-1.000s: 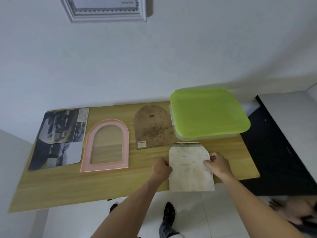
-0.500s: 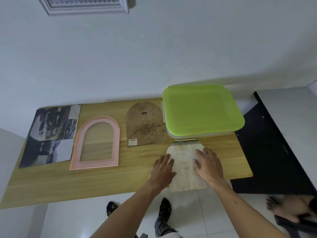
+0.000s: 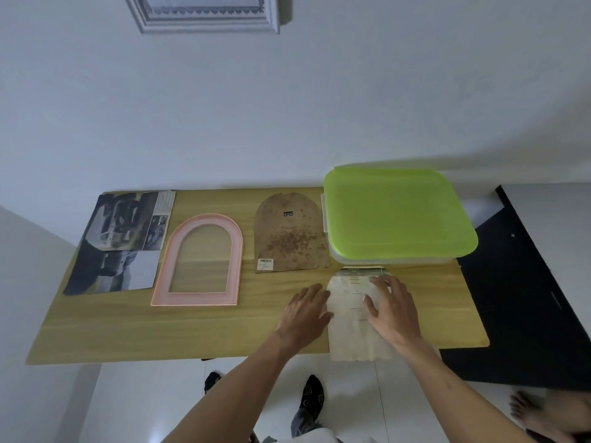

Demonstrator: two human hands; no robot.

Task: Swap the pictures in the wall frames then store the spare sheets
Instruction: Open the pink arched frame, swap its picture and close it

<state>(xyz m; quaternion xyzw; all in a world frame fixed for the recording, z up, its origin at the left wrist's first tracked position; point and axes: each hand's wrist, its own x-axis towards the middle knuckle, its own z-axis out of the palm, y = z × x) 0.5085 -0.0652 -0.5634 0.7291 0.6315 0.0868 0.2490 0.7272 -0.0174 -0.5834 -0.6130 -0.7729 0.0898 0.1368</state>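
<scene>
Arched sheet point(image 3: 353, 311) lies on the table point(image 3: 204, 327), overhanging its near edge – left hand point(image 3: 307, 313) and right hand point(image 3: 391, 311) press it, fingers spread flat. Recommend even pressure – slide, don't crease

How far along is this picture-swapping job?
Done: the pink frame lies empty on the table, its brown backing taken off beside it.

In hand: the left hand and right hand rest flat on an arched sheet, which overhangs the table edge.

Left: fit a sheet and close the frame, deal with the wall frame, and store spares such as the photo, perhaps in the green-lidded box, not yet opened.
</scene>
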